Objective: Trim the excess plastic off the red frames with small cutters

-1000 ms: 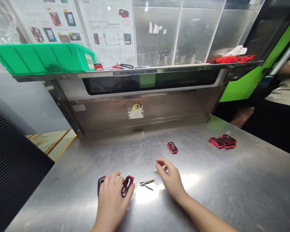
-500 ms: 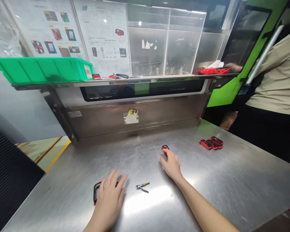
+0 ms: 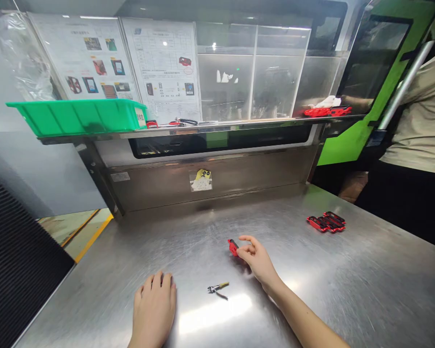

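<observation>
My right hand (image 3: 259, 261) pinches a small red and black part (image 3: 233, 247) between thumb and fingers, tilted up over the middle of the metal table. At the lower left, my left hand (image 3: 154, 304) is palm down on the table, its fingers curled and close together. Whatever lies under it is hidden. Between the hands, small pliers with a yellow handle (image 3: 219, 289) lie on the table. Several red and black parts (image 3: 326, 222) sit in a cluster at the right.
Above the metal table (image 3: 188, 232) runs a shelf with a green bin (image 3: 83, 117), a tool (image 3: 184, 121) and red parts (image 3: 326, 111). Printed sheets (image 3: 163, 72) stand behind it. A small bag (image 3: 201, 181) is on the back panel. A person (image 3: 420, 116) stands at the right.
My right hand has drawn the red and black part nearer and lifted it. My left hand has moved back and its fingers have closed up; the dark frame under it no longer shows. The view shifted slightly.
</observation>
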### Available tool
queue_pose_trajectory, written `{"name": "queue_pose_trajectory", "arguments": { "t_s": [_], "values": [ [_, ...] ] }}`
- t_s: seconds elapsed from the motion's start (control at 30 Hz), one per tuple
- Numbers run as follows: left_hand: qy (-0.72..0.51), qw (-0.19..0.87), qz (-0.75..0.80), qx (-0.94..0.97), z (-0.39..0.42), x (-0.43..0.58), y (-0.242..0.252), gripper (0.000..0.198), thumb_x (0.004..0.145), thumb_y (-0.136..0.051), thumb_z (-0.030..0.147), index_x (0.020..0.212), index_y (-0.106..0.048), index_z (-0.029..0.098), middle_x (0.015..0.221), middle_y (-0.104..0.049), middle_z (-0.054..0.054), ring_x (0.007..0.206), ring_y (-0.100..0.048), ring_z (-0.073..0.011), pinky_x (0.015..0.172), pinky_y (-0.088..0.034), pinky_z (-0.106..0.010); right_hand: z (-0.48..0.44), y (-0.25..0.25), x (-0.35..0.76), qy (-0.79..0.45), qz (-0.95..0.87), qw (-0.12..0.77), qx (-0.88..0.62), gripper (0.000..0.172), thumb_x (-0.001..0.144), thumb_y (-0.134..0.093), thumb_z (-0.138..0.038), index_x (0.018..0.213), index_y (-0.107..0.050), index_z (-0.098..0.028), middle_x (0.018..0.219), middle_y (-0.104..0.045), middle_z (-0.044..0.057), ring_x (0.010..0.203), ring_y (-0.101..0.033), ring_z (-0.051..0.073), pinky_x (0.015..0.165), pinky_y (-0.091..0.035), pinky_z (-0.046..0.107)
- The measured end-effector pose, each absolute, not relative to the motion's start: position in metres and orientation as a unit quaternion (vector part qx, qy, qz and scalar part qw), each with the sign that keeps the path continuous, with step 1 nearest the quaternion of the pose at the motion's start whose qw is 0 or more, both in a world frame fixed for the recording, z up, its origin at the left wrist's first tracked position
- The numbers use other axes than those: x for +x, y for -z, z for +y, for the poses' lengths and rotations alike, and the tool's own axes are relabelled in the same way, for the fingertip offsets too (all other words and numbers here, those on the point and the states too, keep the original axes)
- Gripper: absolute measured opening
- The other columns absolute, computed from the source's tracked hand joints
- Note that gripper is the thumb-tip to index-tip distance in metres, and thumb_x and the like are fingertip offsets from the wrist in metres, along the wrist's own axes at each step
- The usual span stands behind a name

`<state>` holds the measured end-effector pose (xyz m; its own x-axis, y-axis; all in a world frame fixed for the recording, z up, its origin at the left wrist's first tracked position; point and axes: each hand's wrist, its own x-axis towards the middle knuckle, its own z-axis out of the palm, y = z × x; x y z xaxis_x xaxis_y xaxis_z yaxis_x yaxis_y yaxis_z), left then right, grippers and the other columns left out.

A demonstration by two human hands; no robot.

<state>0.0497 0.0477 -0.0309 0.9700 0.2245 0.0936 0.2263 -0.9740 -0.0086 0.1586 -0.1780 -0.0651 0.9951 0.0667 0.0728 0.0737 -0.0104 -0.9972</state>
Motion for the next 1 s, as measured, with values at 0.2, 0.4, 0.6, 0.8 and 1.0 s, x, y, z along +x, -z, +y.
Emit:
{"name": "queue_pose_trajectory", "arguments": {
  "t_s": [0.2,0.4,0.6,0.8,1.0],
  "values": [
    [0.052,0.04,-0.137,-0.988,0.056,0.049,0.032,0.037,0.089,-0.029,0.012,0.099,-0.064,0.013,0.112,-0.062,-0.013,0.112,-0.049,-0.0293,0.093,-0.034,-0.041,-0.17,0.054,0.138,-0.103,-0.054,0.769,-0.629,0.046,0.064,-0.064,-0.038,0.1,-0.051,-0.013,0.065,-0.061,0.001,0.046,-0.049,0.011,0.045,-0.034,0.019],
    [0.113,0.039,-0.125,-0.985,0.061,0.054,0.041,0.039,0.089,-0.032,0.017,0.116,-0.06,0.014,0.123,-0.057,-0.013,0.124,-0.038,-0.0335,0.097,-0.033,-0.047,-0.168,0.046,0.125,-0.184,-0.075,0.795,-0.573,0.049,0.062,-0.073,-0.037,0.099,-0.052,-0.014,0.07,-0.063,0.001,0.047,-0.051,0.009,0.048,-0.036,0.018],
    [0.151,-0.25,-0.013,-0.956,0.044,0.051,0.058,0.038,0.089,-0.04,0.039,0.118,-0.057,0.021,0.122,-0.058,-0.009,0.12,-0.046,-0.0273,0.099,-0.038,-0.047,-0.158,0.053,0.112,-0.245,-0.11,0.811,-0.519,0.052,0.061,-0.08,-0.036,0.098,-0.052,-0.013,0.066,-0.062,0.001,0.049,-0.055,0.011,0.049,-0.041,0.018],
    [0.142,-0.466,0.009,-0.873,0.021,0.04,0.058,0.041,0.09,-0.039,0.045,0.122,-0.055,0.025,0.118,-0.06,-0.007,0.112,-0.053,-0.0228,0.1,-0.039,-0.04,-0.148,0.06,0.099,-0.31,-0.128,0.799,-0.499,0.054,0.057,-0.084,-0.036,0.094,-0.052,-0.013,0.064,-0.061,-0.001,0.048,-0.059,0.013,0.048,-0.046,0.019],
    [0.071,-0.591,-0.033,-0.803,0.013,0.038,0.042,0.049,0.081,-0.049,0.061,0.104,-0.062,0.02,0.103,-0.064,-0.008,0.098,-0.058,-0.0227,0.087,-0.046,-0.03,-0.148,0.061,0.097,-0.372,-0.105,0.802,-0.455,0.054,0.054,-0.087,-0.032,0.09,-0.052,-0.011,0.062,-0.063,0.003,0.047,-0.06,0.013,0.044,-0.046,0.017]
  ]
}}
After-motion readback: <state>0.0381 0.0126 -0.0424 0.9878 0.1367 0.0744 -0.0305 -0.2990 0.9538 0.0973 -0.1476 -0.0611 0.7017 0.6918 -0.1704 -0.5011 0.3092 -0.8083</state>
